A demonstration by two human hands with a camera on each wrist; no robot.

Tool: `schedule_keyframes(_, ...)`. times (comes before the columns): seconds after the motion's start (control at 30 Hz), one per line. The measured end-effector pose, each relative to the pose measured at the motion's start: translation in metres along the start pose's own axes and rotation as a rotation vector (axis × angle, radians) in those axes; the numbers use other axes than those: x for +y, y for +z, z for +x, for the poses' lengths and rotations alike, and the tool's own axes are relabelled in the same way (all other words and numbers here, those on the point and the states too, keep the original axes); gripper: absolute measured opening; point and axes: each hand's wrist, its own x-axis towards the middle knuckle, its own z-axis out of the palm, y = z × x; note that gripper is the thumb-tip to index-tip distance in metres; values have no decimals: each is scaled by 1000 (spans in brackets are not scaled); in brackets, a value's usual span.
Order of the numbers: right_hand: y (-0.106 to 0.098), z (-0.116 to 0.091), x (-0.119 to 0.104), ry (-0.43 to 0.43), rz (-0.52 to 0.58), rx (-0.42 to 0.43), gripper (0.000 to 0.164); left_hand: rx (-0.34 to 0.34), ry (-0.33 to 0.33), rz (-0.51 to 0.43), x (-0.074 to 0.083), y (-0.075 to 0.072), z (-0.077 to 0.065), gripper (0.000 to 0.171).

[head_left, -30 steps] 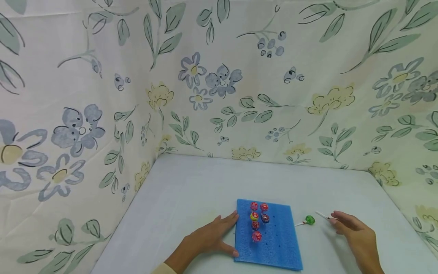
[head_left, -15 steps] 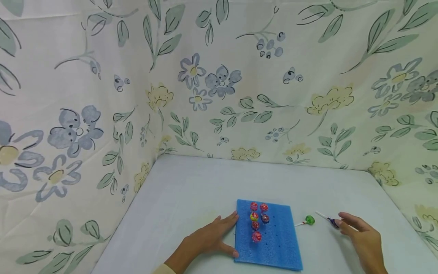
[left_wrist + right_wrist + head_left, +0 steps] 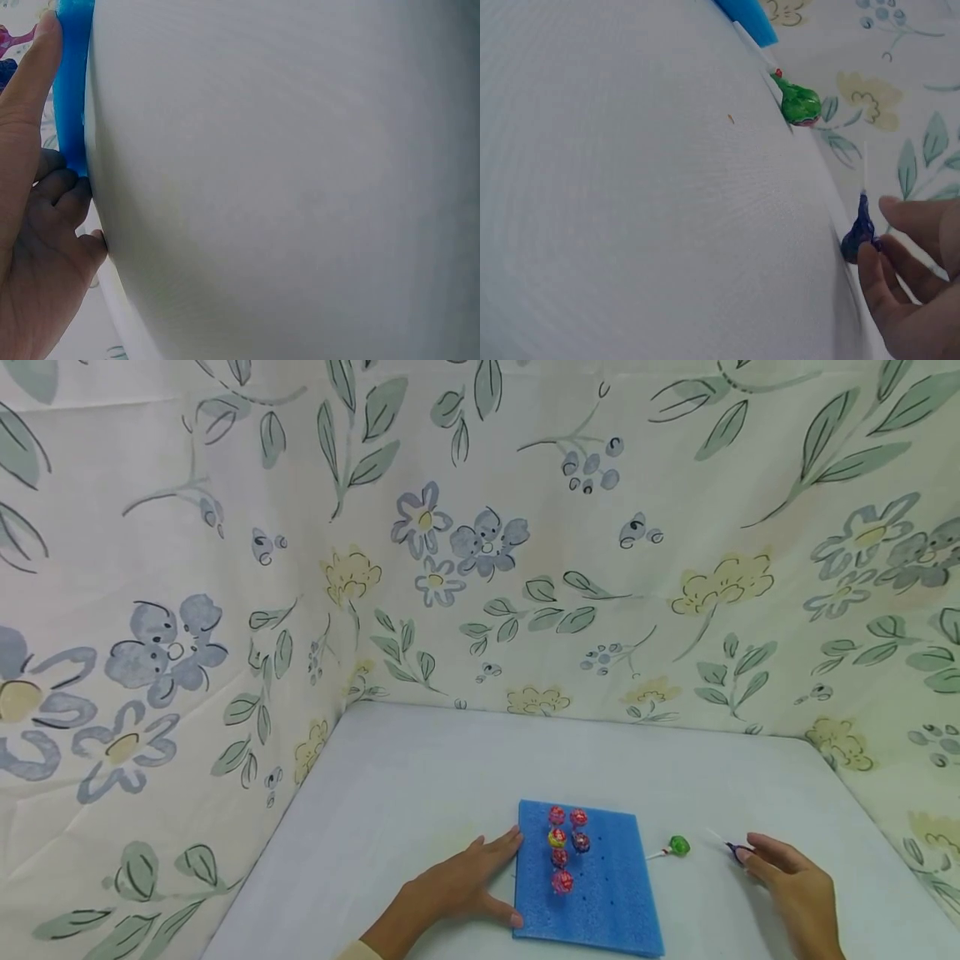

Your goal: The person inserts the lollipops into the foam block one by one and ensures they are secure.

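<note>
In the head view, a blue foam board (image 3: 622,893) lies flat on the table, with several wrapped lollipops (image 3: 562,882) standing in its left half and small dark holes beside them. My left hand (image 3: 459,883) lies spread against the board's left edge, thumb near the front corner. The left wrist view shows that thumb reaching along the blue edge (image 3: 71,90). Right of the board, my right hand (image 3: 798,885) pinches a purple-wrapped lollipop (image 3: 864,214) by its wrapped end, white stick pointing away. A green lollipop (image 3: 678,845) lies between board and right hand, its stick towards the board.
The white table (image 3: 450,752) extends behind and to both sides of the board. Floral cloth (image 3: 480,635) hangs along the back and the sides. In the right wrist view, a corner of the blue board (image 3: 748,19) shows beyond the green lollipop.
My right hand has drawn a little to the right and towards me, and more of the purple wrapper shows than a second ago. The left hand and the board stay as they were.
</note>
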Motion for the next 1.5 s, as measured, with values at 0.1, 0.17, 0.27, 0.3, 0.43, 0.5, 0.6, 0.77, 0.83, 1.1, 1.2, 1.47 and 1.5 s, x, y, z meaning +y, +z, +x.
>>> schedule_keyframes(0.1, 0, 1, 0, -1, -38, 3, 57, 4, 13, 12, 0, 0, -1, 112)
schedule_keyframes(0.17, 0, 2, 1, -10, -55, 0, 58, 7, 15, 15, 0, 0, -2, 112)
schedule_keyframes(0.27, 1, 4, 3, -10, -72, -24, 59, 9, 15, 24, 1, -1, -2, 111)
schedule_keyframes(0.3, 1, 5, 4, -12, -77, -30, 60, 8, 14, 22, 1, -1, -2, 111)
schedule_keyframes(0.43, 3, 6, 5, -17, -118, -47, 63, 3, 9, 13, 2, -1, -2, 111)
schedule_keyframes(0.5, 4, 7, 6, -24, -149, -47, 65, 2, 6, 10, 2, -1, -2, 112)
schedule_keyframes(0.6, 5, 6, 6, -39, -181, -56, 67, 4, 4, 6, 1, 0, -1, 112)
schedule_keyframes(0.77, 6, 4, 5, -57, -205, -50, 65, 6, 9, 6, 0, 0, 0, 113)
schedule_keyframes(0.83, 7, 3, 4, -53, -195, -45, 64, 6, 8, 6, 0, 1, 0, 113)
schedule_keyframes(1.1, 8, -1, -2, -10, -153, -26, 62, 7, 2, 16, 0, 1, 0, 113)
schedule_keyframes(1.2, 5, -3, -5, -43, -138, -24, 59, 11, 0, 17, 1, 0, 0, 113)
schedule_keyframes(1.47, 8, -14, -6, -146, 159, -75, 53, 12, 9, 23, 1, 1, 1, 113)
schedule_keyframes(1.5, 8, -16, -5, -157, 208, -88, 53, 13, 11, 25, 1, 1, 1, 112)
